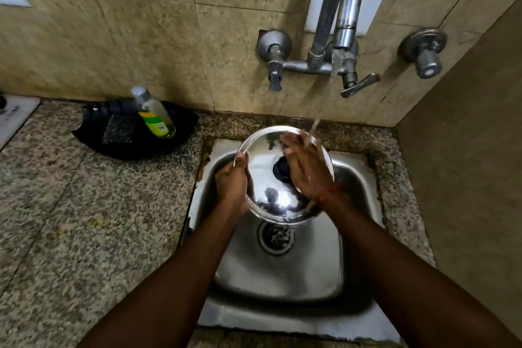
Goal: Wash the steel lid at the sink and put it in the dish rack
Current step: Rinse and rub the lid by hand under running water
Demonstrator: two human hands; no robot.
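Note:
The round steel lid [268,198] with a dark knob in its middle is held tilted above the steel sink [282,277]. My left hand [232,182] grips the lid's left rim, thumb over the edge. My right hand [306,169] lies flat on the lid's upper right face, fingers spread. Water runs from the tap [343,8] in a thin stream onto my right hand's fingers and the lid's far edge. No dish rack is in view.
A black tray [93,133] holds a scrub pad and a dish-soap bottle [154,113] on the granite counter [84,220] to the left. Tap valves [275,51] and another knob [423,51] sit on the tiled wall. A side wall [466,164] closes off the right.

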